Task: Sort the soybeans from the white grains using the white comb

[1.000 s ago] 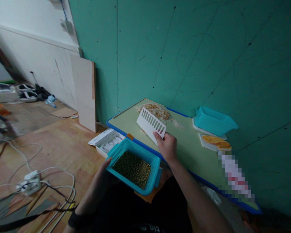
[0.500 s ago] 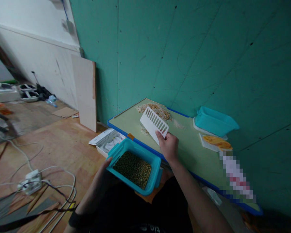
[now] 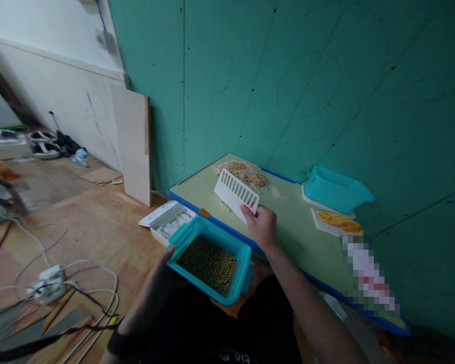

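Note:
My right hand (image 3: 263, 226) grips a white slotted scraper (image 3: 235, 193) over the green table (image 3: 288, 227), its far edge near a heap of yellow beans and pale grains (image 3: 246, 174). My left hand (image 3: 163, 265) holds a teal container (image 3: 239, 253) filled with green beans (image 3: 208, 264) from below, just off the table's near edge, above my lap. Only the thumb and wrist of the left hand show.
A second teal container (image 3: 335, 188) and a white dish with yellow pieces (image 3: 339, 221) sit at the table's right. A white box (image 3: 167, 220) lies on the wooden floor, with cables and a power strip (image 3: 47, 284) at left. A board (image 3: 132, 144) leans on the green wall.
The scraper shifted slightly right and up half a second ago, then came back left and down toward the grain heap. The teal container stays in place.

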Available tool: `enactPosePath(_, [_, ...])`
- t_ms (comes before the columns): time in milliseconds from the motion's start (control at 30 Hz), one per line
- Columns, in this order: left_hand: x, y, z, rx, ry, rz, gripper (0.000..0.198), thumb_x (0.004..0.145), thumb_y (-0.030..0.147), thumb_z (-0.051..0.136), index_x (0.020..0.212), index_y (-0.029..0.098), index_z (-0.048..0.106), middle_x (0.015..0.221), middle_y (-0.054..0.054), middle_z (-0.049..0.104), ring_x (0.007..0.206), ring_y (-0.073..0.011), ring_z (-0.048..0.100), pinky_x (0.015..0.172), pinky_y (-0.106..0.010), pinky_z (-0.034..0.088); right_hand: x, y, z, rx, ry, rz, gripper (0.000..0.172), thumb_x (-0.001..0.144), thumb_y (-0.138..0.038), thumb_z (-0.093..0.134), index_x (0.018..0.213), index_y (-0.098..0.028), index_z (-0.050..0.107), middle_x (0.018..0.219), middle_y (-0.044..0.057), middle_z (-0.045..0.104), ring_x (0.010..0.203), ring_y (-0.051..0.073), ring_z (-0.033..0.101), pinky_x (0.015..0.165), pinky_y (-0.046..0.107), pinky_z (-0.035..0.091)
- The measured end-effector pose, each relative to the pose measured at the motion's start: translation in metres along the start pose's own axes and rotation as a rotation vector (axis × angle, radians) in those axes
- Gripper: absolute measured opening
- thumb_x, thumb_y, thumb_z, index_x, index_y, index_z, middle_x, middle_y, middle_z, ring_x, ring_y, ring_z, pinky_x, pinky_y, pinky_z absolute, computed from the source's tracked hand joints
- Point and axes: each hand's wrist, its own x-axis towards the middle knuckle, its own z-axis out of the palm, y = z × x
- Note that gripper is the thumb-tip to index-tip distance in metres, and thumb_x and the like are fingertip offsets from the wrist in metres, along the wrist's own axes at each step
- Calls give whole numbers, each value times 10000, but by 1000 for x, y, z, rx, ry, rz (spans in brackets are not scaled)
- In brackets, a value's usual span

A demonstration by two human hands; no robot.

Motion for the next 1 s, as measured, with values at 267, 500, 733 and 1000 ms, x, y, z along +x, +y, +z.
enactPosePath(267, [-4, 2, 3, -36, 3, 4, 726, 937, 500, 733, 1559, 145, 612, 1300, -155, 806, 1353, -418, 671, 1091, -534, 594, 8, -7, 5, 25, -38, -27, 396, 945, -463, 696, 698, -163, 773, 676, 105, 777, 620, 218, 703, 551, 264, 406])
enactPosePath(500, [-3, 2, 0, -20, 1, 26, 692, 957, 503, 712, 1511, 93, 647, 1331, -155, 793, 1402, -404, 635, 1107, -479, 592, 15, -16, 13, 59, -62, -23, 368, 927, -430, 716, 671, -171, 768, 655, 92, 772, 603, 225, 711, 531, 264, 395])
enactPosePath(733, [-15, 10, 12, 22, 55, 69, 639, 986, 491, 664, 1492, 101, 662, 1283, -150, 813, 1411, -390, 630, 1080, -460, 607, 15, -23, 18, 105, -70, -20, 321, 909, -415, 745, 701, -173, 782, 707, 102, 801, 634, 227, 726, 544, 266, 416])
enactPosePath(1000, [-5, -1, -22, -15, -15, 173, 877, 914, 470, 787, 1691, 275, 429, 1428, -107, 750, 1325, -386, 692, 1008, -438, 639, 11, -27, 18, 186, -94, -17, 368, 908, -426, 724, 654, -160, 744, 642, 71, 758, 583, 192, 680, 533, 261, 397])
